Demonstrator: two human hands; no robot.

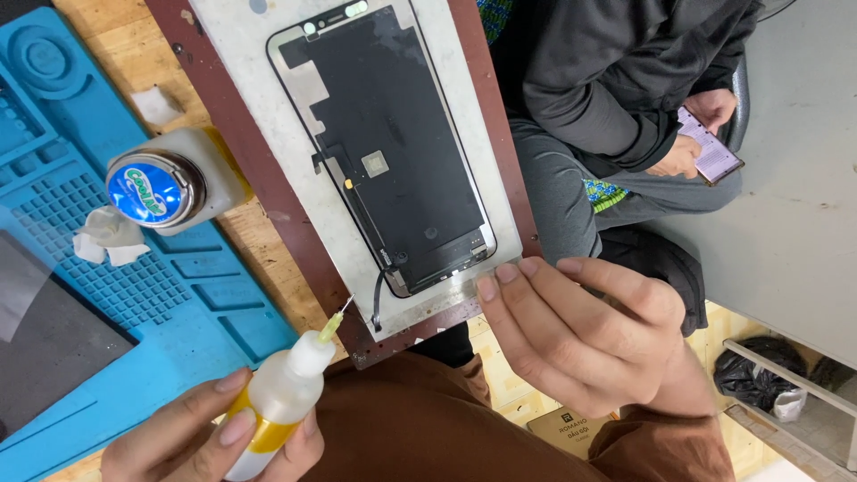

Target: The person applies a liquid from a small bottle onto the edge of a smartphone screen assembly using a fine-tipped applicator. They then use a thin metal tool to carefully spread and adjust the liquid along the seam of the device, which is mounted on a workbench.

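Note:
A phone screen panel (393,143) lies back side up on a white slab set in a dark red frame (500,134). My left hand (201,433) grips a small white squeeze bottle (284,393) with a yellow band and a thin needle tip (339,314). The tip points at the slab's near left corner, beside the panel's black flex cable (379,295). My right hand (580,335) rests its fingertips on the near right edge of the slab, fingers together and holding nothing.
A blue work mat (107,268) lies at the left, with a round pump bottle (165,183) and crumpled white wipes (107,236). Another person in dark clothes sits at the upper right, holding a phone (710,147). A black bag (759,370) lies on the floor.

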